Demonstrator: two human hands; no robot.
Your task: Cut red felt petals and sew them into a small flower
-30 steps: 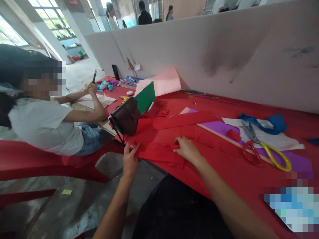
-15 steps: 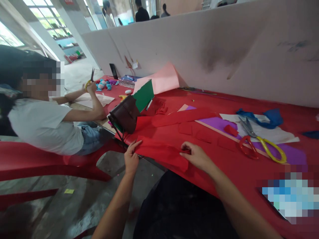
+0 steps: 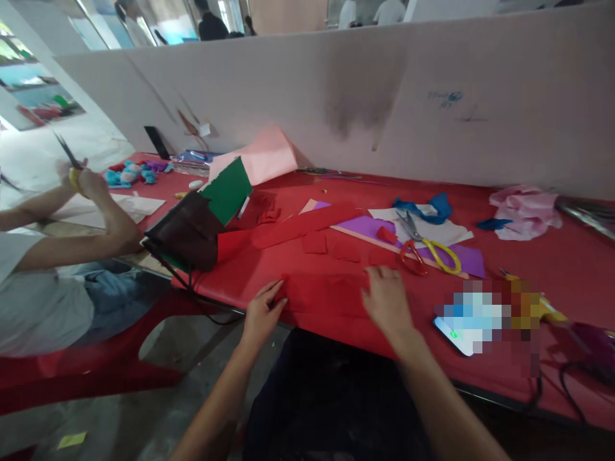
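A strip of red paper (image 3: 324,294) lies along the near edge of the red table (image 3: 528,250). My left hand (image 3: 262,314) pinches the strip's left end between thumb and fingers. My right hand (image 3: 388,301) lies on the strip's right end with its fingers stretched out flat. Small red paper cut-outs (image 3: 314,243) lie just beyond the strip. Scissors with one red and one yellow handle (image 3: 425,246) rest on purple paper (image 3: 461,256) to the right of my hands.
A dark brown bag (image 3: 187,234) and green paper (image 3: 228,189) stand at the left, pink paper (image 3: 262,157) behind. A phone (image 3: 456,333) lies at the right near the edge. A person on a red chair (image 3: 96,365) at left holds scissors (image 3: 72,166). A grey partition (image 3: 384,89) backs the table.
The view has swung right. My right hand has gone from gripping the strip's end to lying flat on it. The left hand keeps its hold on the left end.
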